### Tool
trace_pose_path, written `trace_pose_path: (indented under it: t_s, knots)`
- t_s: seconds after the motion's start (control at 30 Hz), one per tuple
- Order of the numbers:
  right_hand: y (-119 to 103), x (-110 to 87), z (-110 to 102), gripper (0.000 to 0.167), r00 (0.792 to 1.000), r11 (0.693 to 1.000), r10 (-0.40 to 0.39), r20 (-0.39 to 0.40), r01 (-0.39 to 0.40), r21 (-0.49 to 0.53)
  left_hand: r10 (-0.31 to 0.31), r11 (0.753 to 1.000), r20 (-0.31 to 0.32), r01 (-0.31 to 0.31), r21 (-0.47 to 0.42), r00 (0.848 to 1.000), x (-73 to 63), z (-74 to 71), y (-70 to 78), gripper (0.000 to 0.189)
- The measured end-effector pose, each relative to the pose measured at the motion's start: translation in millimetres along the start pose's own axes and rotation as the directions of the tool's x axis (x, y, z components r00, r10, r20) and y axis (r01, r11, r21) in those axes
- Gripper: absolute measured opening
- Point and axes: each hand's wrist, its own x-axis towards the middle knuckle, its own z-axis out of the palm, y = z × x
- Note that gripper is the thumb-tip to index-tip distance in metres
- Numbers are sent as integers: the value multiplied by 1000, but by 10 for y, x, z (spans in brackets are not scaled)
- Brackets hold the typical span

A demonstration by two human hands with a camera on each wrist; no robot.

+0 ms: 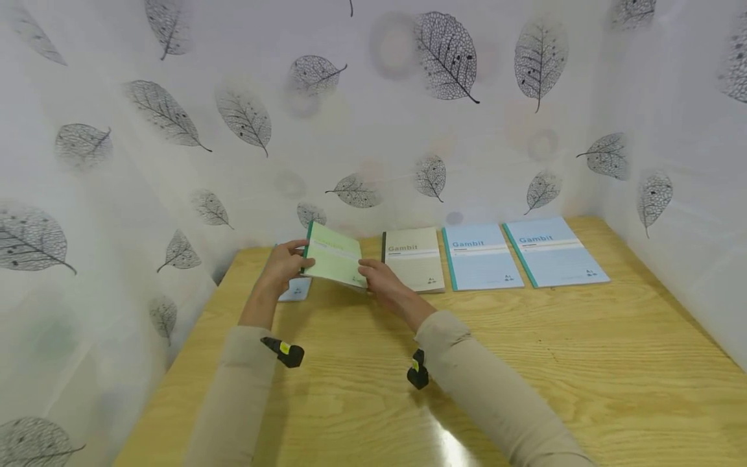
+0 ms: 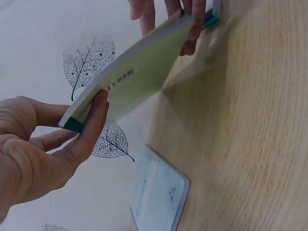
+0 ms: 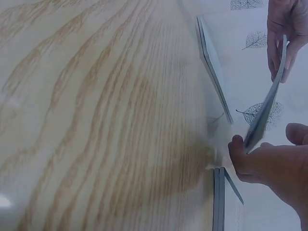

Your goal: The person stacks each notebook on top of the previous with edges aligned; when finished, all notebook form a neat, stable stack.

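Both hands hold a light green notebook (image 1: pixel 334 254) with a dark green spine, raised above the table's far side and tilted. At its spine edge, the left hand (image 1: pixel 284 264) pinches it between thumb and fingers. My right hand (image 1: pixel 382 280) grips the opposite lower corner, thumb on the cover. The left wrist view shows the notebook's underside (image 2: pixel 130 79) with a barcode. Partly hidden behind the left hand lies a small light blue notebook (image 1: pixel 296 290), its "A5"-like print showing in the left wrist view. Right of the held notebook lies a beige notebook (image 1: pixel 415 259) marked "Gambit".
Two blue "Gambit" notebooks, a middle one (image 1: pixel 484 257) and a larger one (image 1: pixel 556 253), lie in the same row to the right. The wooden table (image 1: pixel 362 389) extends toward me. A leaf-printed curtain (image 1: pixel 373 130) closes off the back and sides.
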Motion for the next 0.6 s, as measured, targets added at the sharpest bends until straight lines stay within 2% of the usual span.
trace_pose_path:
  t_s: [0.17, 0.4, 0.6]
  knots:
    - [-3, -13, -9, 47, 999, 999, -21, -34, 23, 39, -28, 996, 0, 28, -80, 1000, -28, -26, -13, 65]
    - [18, -6, -37, 48, 984, 994, -59, -169, 73, 79, -14, 991, 42, 20, -131, 999, -50, -73, -71, 64]
    - [-10, 2, -76, 50, 980, 995, -56, -189, 71, 72, -8, 987, 68, 18, -158, 998, -58, -98, -98, 66]
